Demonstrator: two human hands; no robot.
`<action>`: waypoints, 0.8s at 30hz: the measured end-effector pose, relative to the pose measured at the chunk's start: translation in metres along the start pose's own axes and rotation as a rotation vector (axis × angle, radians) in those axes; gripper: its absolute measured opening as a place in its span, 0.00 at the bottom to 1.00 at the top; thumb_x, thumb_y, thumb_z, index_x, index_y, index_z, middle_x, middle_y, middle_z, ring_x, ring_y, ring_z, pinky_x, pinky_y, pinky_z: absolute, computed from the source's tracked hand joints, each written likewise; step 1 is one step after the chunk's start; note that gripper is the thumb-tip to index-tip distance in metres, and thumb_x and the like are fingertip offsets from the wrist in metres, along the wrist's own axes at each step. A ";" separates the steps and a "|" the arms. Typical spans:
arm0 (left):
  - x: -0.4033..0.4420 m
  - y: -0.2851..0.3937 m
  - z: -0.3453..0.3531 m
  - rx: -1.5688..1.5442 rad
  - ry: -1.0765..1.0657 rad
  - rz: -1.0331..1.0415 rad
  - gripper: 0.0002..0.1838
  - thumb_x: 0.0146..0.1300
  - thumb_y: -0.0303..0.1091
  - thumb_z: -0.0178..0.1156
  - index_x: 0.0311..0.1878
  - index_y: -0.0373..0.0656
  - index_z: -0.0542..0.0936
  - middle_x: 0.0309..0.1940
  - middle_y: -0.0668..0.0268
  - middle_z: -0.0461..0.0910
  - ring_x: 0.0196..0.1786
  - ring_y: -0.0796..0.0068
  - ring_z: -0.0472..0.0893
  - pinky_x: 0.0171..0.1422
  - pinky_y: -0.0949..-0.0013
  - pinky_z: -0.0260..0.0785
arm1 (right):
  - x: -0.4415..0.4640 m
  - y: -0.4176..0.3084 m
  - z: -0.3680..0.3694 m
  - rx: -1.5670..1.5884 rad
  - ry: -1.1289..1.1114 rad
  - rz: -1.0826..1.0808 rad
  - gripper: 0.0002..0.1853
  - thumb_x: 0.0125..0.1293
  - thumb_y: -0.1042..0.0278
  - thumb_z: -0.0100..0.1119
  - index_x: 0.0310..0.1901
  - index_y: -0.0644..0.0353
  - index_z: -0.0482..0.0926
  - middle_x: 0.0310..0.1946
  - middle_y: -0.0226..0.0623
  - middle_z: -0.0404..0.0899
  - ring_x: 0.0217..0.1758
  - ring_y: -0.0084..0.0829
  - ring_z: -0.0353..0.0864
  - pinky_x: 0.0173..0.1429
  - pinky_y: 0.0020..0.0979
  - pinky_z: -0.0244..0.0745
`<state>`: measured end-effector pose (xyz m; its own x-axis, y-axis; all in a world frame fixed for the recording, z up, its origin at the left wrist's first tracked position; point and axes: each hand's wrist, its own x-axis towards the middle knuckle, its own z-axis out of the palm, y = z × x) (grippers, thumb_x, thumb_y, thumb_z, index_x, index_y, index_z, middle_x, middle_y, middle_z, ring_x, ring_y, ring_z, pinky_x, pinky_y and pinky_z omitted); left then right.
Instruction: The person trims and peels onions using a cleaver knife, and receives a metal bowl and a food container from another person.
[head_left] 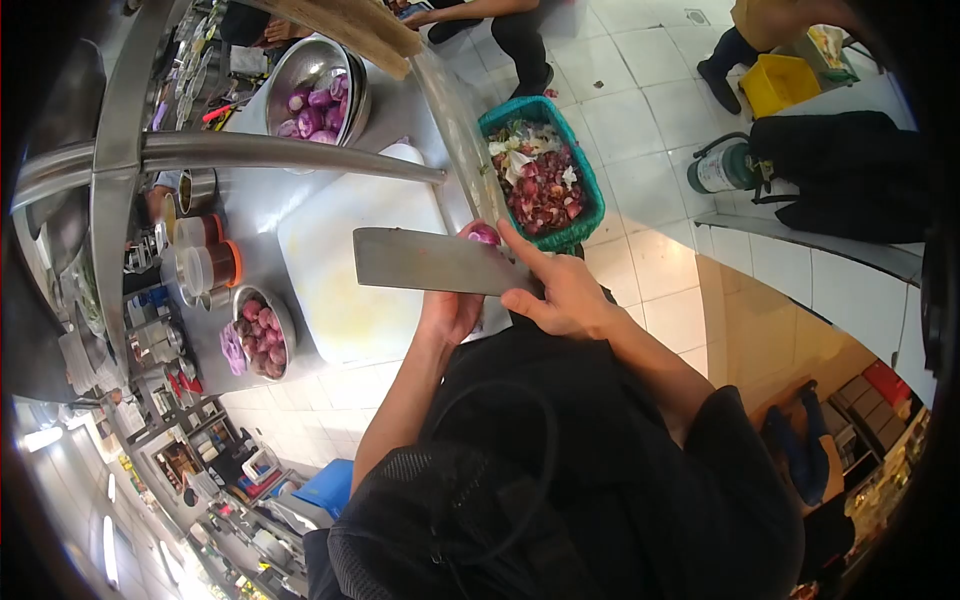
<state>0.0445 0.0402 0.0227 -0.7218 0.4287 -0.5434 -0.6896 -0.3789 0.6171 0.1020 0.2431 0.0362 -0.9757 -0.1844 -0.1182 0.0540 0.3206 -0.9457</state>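
My right hand (562,292) is closed on the handle end of a broad cleaver (430,262), its index finger stretched toward a purple onion (484,235). Behind the blade my left hand (452,312) holds that onion; most of its fingers are hidden by the cleaver. The blade lies across in front of both, over the edge of a white cutting board (350,330). Beyond the hands stands a green bin (590,190) with onion skins and scraps (545,195) in it.
A steel bowl (283,85) holds peeled onions; a smaller bowl (288,318) holds unpeeled ones. Orange-rimmed tubs (213,268) stand nearby. A steel rail (280,152) crosses above the counter. Other people's legs (520,55) show near the bin, with a yellow container (775,90) farther right.
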 end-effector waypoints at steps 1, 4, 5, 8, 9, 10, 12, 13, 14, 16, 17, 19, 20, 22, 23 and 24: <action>0.001 0.002 0.002 -0.002 -0.001 0.000 0.30 0.72 0.45 0.61 0.72 0.42 0.68 0.59 0.64 0.79 0.60 0.68 0.79 0.68 0.58 0.71 | -0.001 0.002 0.001 0.013 0.021 -0.023 0.48 0.65 0.33 0.61 0.78 0.54 0.58 0.22 0.50 0.78 0.28 0.53 0.82 0.37 0.45 0.75; 0.001 0.004 0.006 0.042 -0.036 0.044 0.31 0.71 0.42 0.63 0.72 0.41 0.68 0.59 0.63 0.79 0.60 0.68 0.79 0.67 0.59 0.71 | -0.001 0.002 -0.003 0.005 -0.016 0.016 0.47 0.66 0.34 0.61 0.78 0.54 0.59 0.21 0.50 0.76 0.27 0.46 0.83 0.36 0.43 0.74; 0.001 0.003 0.008 0.122 -0.027 0.103 0.31 0.70 0.40 0.64 0.72 0.39 0.68 0.58 0.62 0.79 0.59 0.67 0.80 0.66 0.61 0.72 | 0.001 0.010 0.004 0.007 -0.018 0.015 0.47 0.66 0.34 0.61 0.78 0.54 0.59 0.21 0.50 0.76 0.27 0.46 0.83 0.36 0.43 0.74; 0.004 0.001 0.002 0.143 -0.008 0.117 0.32 0.69 0.37 0.65 0.72 0.37 0.67 0.58 0.60 0.79 0.56 0.66 0.81 0.63 0.63 0.74 | 0.005 0.034 0.019 0.355 0.142 -0.063 0.38 0.70 0.33 0.55 0.68 0.60 0.73 0.16 0.42 0.72 0.19 0.32 0.76 0.28 0.34 0.70; 0.005 0.001 -0.001 0.080 0.000 0.076 0.32 0.68 0.35 0.66 0.71 0.36 0.67 0.57 0.59 0.80 0.55 0.65 0.82 0.62 0.64 0.75 | 0.005 0.035 0.012 0.682 0.029 0.083 0.34 0.72 0.33 0.52 0.59 0.61 0.75 0.15 0.36 0.68 0.17 0.26 0.70 0.24 0.29 0.65; 0.006 0.002 -0.004 0.033 -0.033 0.037 0.31 0.69 0.37 0.65 0.71 0.36 0.68 0.57 0.58 0.80 0.53 0.63 0.83 0.59 0.66 0.77 | 0.007 0.036 0.007 1.007 -0.090 0.231 0.33 0.74 0.32 0.49 0.50 0.62 0.78 0.14 0.30 0.65 0.14 0.20 0.64 0.21 0.25 0.59; 0.006 0.006 -0.007 -0.059 -0.065 -0.020 0.31 0.69 0.37 0.64 0.71 0.36 0.67 0.59 0.57 0.79 0.53 0.63 0.83 0.59 0.66 0.78 | 0.013 0.035 0.005 1.131 -0.026 0.297 0.31 0.75 0.31 0.46 0.43 0.59 0.75 0.14 0.27 0.63 0.13 0.18 0.61 0.19 0.23 0.56; 0.007 0.007 -0.006 -0.151 -0.101 -0.076 0.32 0.69 0.38 0.64 0.72 0.36 0.66 0.60 0.56 0.79 0.53 0.62 0.83 0.59 0.67 0.78 | 0.016 0.036 0.004 1.252 0.043 0.360 0.31 0.76 0.30 0.43 0.36 0.56 0.72 0.14 0.24 0.61 0.12 0.17 0.57 0.18 0.22 0.52; 0.007 0.007 -0.005 -0.151 -0.098 -0.083 0.32 0.69 0.38 0.64 0.72 0.36 0.66 0.60 0.56 0.79 0.53 0.62 0.83 0.59 0.67 0.78 | 0.018 0.051 0.004 1.108 0.031 0.322 0.36 0.76 0.28 0.38 0.48 0.60 0.78 0.14 0.24 0.61 0.13 0.17 0.59 0.19 0.22 0.54; 0.008 0.013 0.012 -0.055 -0.080 -0.056 0.33 0.70 0.38 0.62 0.73 0.35 0.64 0.63 0.54 0.76 0.53 0.61 0.83 0.59 0.68 0.78 | 0.020 0.047 0.004 0.973 0.070 0.304 0.34 0.77 0.33 0.43 0.55 0.63 0.77 0.15 0.22 0.62 0.16 0.15 0.60 0.21 0.21 0.54; 0.010 0.013 0.011 -0.053 -0.081 -0.062 0.33 0.70 0.38 0.62 0.73 0.35 0.64 0.63 0.54 0.76 0.53 0.61 0.83 0.59 0.68 0.78 | 0.022 0.044 0.004 0.834 0.101 0.280 0.34 0.78 0.38 0.48 0.62 0.66 0.77 0.17 0.19 0.64 0.18 0.13 0.61 0.23 0.19 0.54; 0.012 0.012 0.007 -0.056 -0.078 -0.077 0.32 0.70 0.36 0.62 0.73 0.37 0.63 0.64 0.55 0.75 0.54 0.60 0.83 0.59 0.66 0.78 | 0.024 0.047 0.017 0.808 0.134 0.269 0.34 0.79 0.43 0.51 0.71 0.66 0.70 0.21 0.15 0.63 0.23 0.09 0.59 0.26 0.18 0.51; 0.014 0.010 0.004 -0.055 -0.077 -0.080 0.32 0.70 0.36 0.62 0.73 0.37 0.63 0.64 0.55 0.75 0.54 0.60 0.83 0.59 0.66 0.78 | 0.025 0.047 0.021 0.762 0.184 0.229 0.33 0.79 0.44 0.51 0.70 0.66 0.71 0.25 0.18 0.68 0.27 0.11 0.64 0.31 0.18 0.57; 0.016 0.008 -0.001 0.023 -0.032 -0.063 0.32 0.70 0.34 0.63 0.73 0.39 0.63 0.61 0.57 0.77 0.55 0.60 0.82 0.59 0.65 0.79 | 0.025 0.047 0.021 0.718 0.231 0.194 0.32 0.79 0.45 0.52 0.70 0.66 0.72 0.29 0.21 0.73 0.32 0.12 0.68 0.35 0.19 0.63; 0.017 0.006 -0.004 0.022 -0.027 -0.064 0.32 0.70 0.34 0.63 0.73 0.39 0.63 0.61 0.57 0.77 0.55 0.60 0.82 0.59 0.65 0.79 | 0.026 0.046 0.017 0.780 0.202 0.285 0.32 0.79 0.45 0.52 0.70 0.67 0.71 0.38 0.27 0.77 0.40 0.16 0.72 0.45 0.22 0.67; 0.019 0.007 -0.004 0.022 -0.040 -0.048 0.32 0.70 0.33 0.63 0.73 0.39 0.64 0.60 0.58 0.77 0.55 0.60 0.83 0.59 0.65 0.78 | 0.028 0.046 0.014 0.840 0.173 0.375 0.32 0.79 0.45 0.51 0.70 0.67 0.71 0.46 0.34 0.82 0.49 0.20 0.76 0.54 0.25 0.72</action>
<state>0.0257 0.0426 0.0142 -0.6846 0.4783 -0.5501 -0.7218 -0.3393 0.6032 0.0798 0.2396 -0.0145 -0.8780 -0.0423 -0.4768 0.4412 -0.4578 -0.7719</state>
